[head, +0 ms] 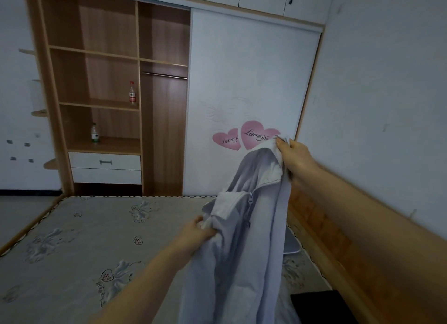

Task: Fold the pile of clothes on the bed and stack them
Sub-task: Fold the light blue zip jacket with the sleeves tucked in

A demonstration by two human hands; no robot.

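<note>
Both hands (pixel 294 154) grip a soft, perhaps fleece-lined lavender jacket (pixel 254 239).

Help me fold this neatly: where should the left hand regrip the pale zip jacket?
Probably the upper edge opposite the right hand, which pinches the top. The left hand bunches the jacket lower down, so it hangs twisted over the bed. Reach up from the left to spread it flat.

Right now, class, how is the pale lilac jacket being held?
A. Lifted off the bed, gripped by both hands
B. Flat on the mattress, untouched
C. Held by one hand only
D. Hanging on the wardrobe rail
A: the right hand grips the jacket high, the left hand lower.
</note>
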